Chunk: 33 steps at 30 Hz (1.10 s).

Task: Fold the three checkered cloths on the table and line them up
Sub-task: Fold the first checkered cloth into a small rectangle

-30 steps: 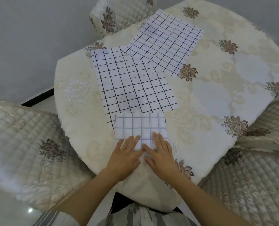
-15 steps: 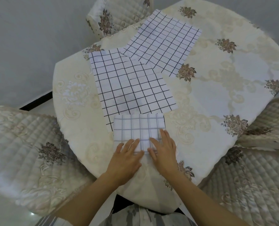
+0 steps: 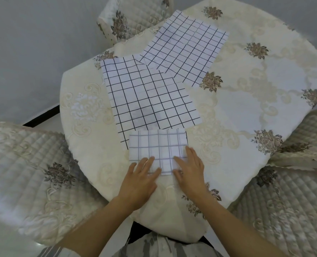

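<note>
A small folded checkered cloth (image 3: 158, 145) lies near the table's front edge. My left hand (image 3: 141, 175) rests flat on its near left part, fingers straight. My right hand (image 3: 190, 166) lies flat on its near right corner. Just behind it a larger checkered cloth (image 3: 146, 95) lies spread flat, its near edge under the folded one. A third checkered cloth (image 3: 185, 47) lies spread at the back, overlapping the far corner of the middle one.
The round table (image 3: 255, 101) wears a cream floral tablecloth. Quilted chairs stand at the left (image 3: 24, 173), the right (image 3: 283, 210) and the far side (image 3: 131, 17). Grey floor (image 3: 24, 52) lies beyond.
Both hands have slid apart along the folded cloth's near edge, the left toward the left, the right toward the right corner. The cloths have stayed in place.
</note>
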Each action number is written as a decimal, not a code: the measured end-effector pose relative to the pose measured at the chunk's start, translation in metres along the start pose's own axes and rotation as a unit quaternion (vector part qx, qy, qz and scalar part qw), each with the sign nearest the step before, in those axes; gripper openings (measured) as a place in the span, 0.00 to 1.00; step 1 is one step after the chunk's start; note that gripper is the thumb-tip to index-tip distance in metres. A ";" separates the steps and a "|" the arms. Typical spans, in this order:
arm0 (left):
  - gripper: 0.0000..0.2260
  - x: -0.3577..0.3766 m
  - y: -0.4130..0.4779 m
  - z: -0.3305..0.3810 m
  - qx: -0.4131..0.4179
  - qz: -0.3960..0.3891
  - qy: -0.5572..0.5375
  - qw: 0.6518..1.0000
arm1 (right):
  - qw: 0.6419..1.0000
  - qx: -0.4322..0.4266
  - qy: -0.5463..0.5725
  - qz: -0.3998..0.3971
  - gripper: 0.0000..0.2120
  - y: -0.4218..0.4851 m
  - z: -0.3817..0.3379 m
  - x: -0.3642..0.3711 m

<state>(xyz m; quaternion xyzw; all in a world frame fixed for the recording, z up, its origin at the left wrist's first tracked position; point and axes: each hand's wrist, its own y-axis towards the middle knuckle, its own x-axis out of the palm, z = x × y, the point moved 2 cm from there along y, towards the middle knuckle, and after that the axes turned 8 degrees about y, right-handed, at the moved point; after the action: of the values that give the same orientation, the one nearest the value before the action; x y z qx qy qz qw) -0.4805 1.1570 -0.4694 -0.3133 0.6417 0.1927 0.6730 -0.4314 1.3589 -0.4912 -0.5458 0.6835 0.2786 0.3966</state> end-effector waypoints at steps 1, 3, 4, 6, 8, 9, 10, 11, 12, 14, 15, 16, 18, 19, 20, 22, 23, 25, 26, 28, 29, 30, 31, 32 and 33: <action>0.24 0.000 0.000 0.001 0.004 -0.003 0.000 1.000 | 1.000 0.006 -0.002 -0.006 0.20 -0.001 0.000 0.003; 0.23 0.001 -0.002 -0.002 0.004 -0.005 0.000 1.000 | 1.000 0.023 0.003 -0.005 0.21 -0.003 0.003 0.004; 0.22 0.001 -0.003 -0.006 0.002 -0.001 0.001 1.000 | 1.000 0.028 0.007 0.000 0.21 -0.003 0.005 0.003; 0.19 0.002 -0.006 -0.014 -0.007 0.002 0.005 1.000 | 0.999 0.036 0.006 0.014 0.20 -0.002 0.010 -0.002; 0.19 0.000 -0.007 -0.024 -0.035 -0.009 0.009 0.999 | 0.998 0.057 0.001 0.029 0.22 -0.001 0.017 -0.007; 0.20 -0.001 -0.008 -0.029 -0.055 -0.015 0.013 0.998 | 0.997 0.069 -0.002 0.040 0.25 0.000 0.020 -0.010; 0.22 -0.003 -0.007 -0.034 -0.073 -0.021 0.015 0.997 | 0.996 0.078 -0.001 0.049 0.28 0.001 0.022 -0.011; 0.24 -0.005 -0.008 -0.037 -0.085 -0.027 0.016 0.996 | 0.995 0.083 0.002 0.057 0.31 0.001 0.023 -0.012; 0.26 -0.008 -0.008 -0.040 -0.088 -0.033 0.014 0.996 | 0.995 0.082 0.007 0.060 0.32 0.001 0.022 -0.013; 0.32 -0.013 -0.005 -0.044 -0.070 -0.036 0.013 0.997 | 0.996 0.062 0.019 0.059 0.30 0.001 0.012 -0.014; 0.34 -0.015 -0.003 -0.045 -0.057 -0.038 0.015 0.998 | 0.997 0.047 0.021 0.054 0.27 0.001 0.005 -0.013; 0.35 -0.017 0.000 -0.045 -0.045 -0.040 0.017 0.998 | 0.998 0.028 0.016 0.048 0.24 0.000 -0.002 -0.010; 0.36 -0.019 0.004 -0.045 -0.026 -0.044 0.020 0.999 | 1.000 0.002 -0.007 0.018 0.19 -0.004 -0.014 -0.001; 0.36 -0.021 0.007 -0.046 -0.015 -0.045 0.024 0.999 | 1.000 -0.002 -0.023 0.002 0.18 -0.005 -0.018 0.005; 0.38 -0.021 0.010 -0.046 -0.005 -0.046 0.028 0.999 | 0.999 0.003 -0.038 -0.012 0.19 -0.007 -0.021 0.010; 0.41 -0.020 0.015 -0.049 0.013 -0.046 0.036 0.998 | 0.997 0.028 -0.064 -0.028 0.22 -0.010 -0.025 0.019; 0.41 -0.019 0.017 -0.052 0.016 -0.044 0.040 0.998 | 0.996 0.039 -0.077 -0.033 0.25 -0.013 -0.026 0.021; 0.42 -0.019 0.018 -0.057 0.016 -0.045 0.047 0.998 | 0.992 0.060 -0.098 -0.047 0.29 -0.017 -0.027 0.023; 0.42 -0.019 0.018 -0.060 0.016 -0.046 0.050 0.998 | 0.991 0.069 -0.104 -0.053 0.31 -0.018 -0.026 0.023; 0.43 -0.016 0.017 -0.065 0.022 -0.043 0.061 0.997 | 0.989 0.079 -0.108 -0.056 0.32 -0.020 -0.027 0.023; 0.44 -0.015 0.016 -0.067 0.030 -0.042 0.068 0.996 | 0.989 0.081 -0.107 -0.054 0.32 -0.021 -0.028 0.022; 0.44 -0.013 0.015 -0.068 0.041 -0.045 0.072 0.996 | 0.989 0.085 -0.105 -0.053 0.31 -0.020 -0.030 0.022; 0.43 -0.012 0.014 -0.069 0.054 -0.045 0.074 0.995 | 0.989 0.090 -0.103 -0.054 0.31 -0.019 -0.031 0.022; 0.41 -0.010 0.014 -0.070 0.065 -0.041 0.072 0.994 | 0.989 0.096 -0.102 -0.055 0.31 -0.018 -0.033 0.021; 0.38 -0.008 0.014 -0.071 0.072 -0.033 0.063 0.995 | 0.988 0.101 -0.102 -0.060 0.30 -0.016 -0.035 0.020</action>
<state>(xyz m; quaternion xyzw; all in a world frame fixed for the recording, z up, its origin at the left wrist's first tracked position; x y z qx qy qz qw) -0.5435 1.1213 -0.4621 -0.2963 0.6844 0.1035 0.6581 -0.4261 1.3158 -0.4889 -0.5118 0.6303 0.2382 0.5330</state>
